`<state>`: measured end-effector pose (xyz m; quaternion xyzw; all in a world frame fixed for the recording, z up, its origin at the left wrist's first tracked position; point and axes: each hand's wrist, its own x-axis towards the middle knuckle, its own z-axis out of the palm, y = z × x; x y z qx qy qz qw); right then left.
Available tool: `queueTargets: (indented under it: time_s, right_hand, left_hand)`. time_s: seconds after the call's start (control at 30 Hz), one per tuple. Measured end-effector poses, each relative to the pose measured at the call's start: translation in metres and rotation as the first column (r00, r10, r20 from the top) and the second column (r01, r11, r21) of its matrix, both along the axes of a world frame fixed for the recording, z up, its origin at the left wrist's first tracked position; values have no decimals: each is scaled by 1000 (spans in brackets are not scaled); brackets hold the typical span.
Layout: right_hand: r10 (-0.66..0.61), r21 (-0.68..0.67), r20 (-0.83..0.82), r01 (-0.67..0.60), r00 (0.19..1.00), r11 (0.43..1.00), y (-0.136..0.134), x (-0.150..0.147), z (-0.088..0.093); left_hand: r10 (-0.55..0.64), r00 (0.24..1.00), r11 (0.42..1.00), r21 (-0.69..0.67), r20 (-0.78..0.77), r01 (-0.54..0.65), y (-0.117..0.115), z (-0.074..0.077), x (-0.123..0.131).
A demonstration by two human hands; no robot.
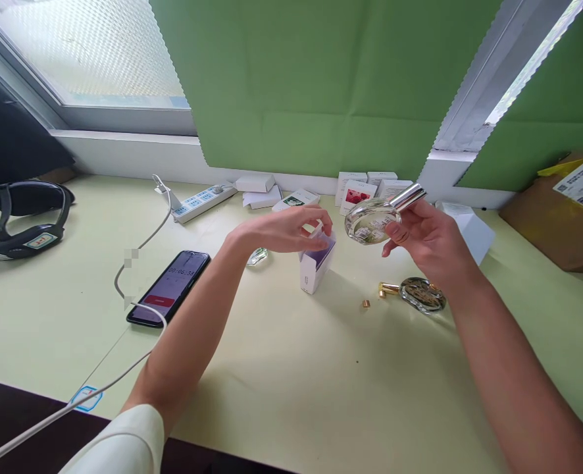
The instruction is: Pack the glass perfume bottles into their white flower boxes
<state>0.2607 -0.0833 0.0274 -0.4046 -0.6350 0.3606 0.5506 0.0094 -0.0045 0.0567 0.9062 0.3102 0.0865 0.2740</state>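
My left hand point(289, 228) is bent over the top of a small white box point(312, 276) with a purple inside, its fingers curled at the open upper edge. The box stands on the table. My right hand point(427, 237) grips a clear glass perfume bottle point(369, 222) by its neck area, with the shiny silver cap point(410, 196) pointing up and right. Bottle and box are apart. Below it lies a second perfume bottle point(422, 294) with a gold neck, and a small gold piece point(366, 303) sits nearby. Another glass object point(256, 257) is partly hidden behind my left forearm.
Several small white boxes point(358, 194) stand by the window wall, with flat boxes point(255, 182) and a power strip point(205, 201) to their left. A phone point(169, 289) and white cable point(118, 378) lie at left, near a black headset point(22, 224). A cardboard carton point(558, 224) is at right.
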Motion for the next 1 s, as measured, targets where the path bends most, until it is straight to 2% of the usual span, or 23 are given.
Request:
queueTargets:
  time_s: [0.13,0.43,0.6,0.73,0.9,1.0]
  right_hand:
    - [-21,70,-18,22,1000,997,-1,-2,2]
    - [17,103,-9,-16,1000,995,-2,-7,-1]
    - [35,143,-5,-33,999,989,-2,-14,-3]
    - [92,101,-24,-90,995,991,-4,-23,-7]
    - [9,67,128,-18,992,998,-9,-32,-11]
    - [9,78,142,-20,990,997,-9,-33,-13]
  left_hand:
    - [-19,992,999,30,-126,23,0,0,-3]
    - [-111,981,984,123,-158,132,-9,-7,13]
    - [-203,965,970,96,-167,221,-19,-7,21]
    - [-197,967,970,112,-160,216,-23,-9,23]
    - [-155,980,986,40,-123,161,-24,-13,21]
    - [-202,968,978,26,-147,208,-25,-11,20]
